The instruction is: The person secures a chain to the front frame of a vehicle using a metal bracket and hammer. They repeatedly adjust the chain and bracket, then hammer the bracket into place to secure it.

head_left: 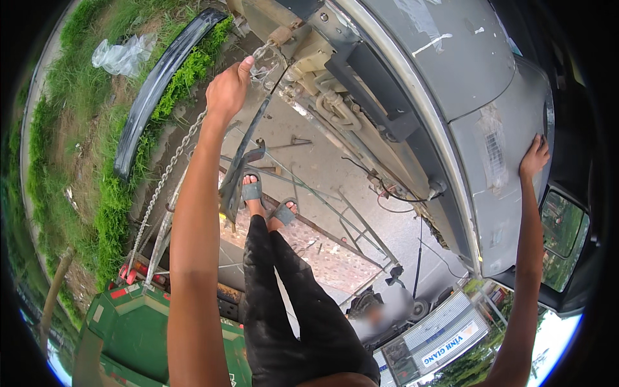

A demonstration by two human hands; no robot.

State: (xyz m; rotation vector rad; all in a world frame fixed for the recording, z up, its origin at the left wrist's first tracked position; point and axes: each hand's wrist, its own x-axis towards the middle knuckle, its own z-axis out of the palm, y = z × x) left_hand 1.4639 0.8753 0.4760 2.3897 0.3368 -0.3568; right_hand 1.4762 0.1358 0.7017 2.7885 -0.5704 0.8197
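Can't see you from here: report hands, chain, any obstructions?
Left hand gripping chain. Right hand on grey panel. Possible obstruction: dark bar near chain.

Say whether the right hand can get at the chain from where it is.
Probably not: the right hand rests at the far side of the grey vehicle panel, which lies between it and the chain in the left hand.

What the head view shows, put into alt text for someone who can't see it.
A person's left hand grips a metal chain while the right hand rests on a grey vehicle. Below, the person, in grey sandals, appears to stand on a worn platform, with grass at the left and a green container at lower left.
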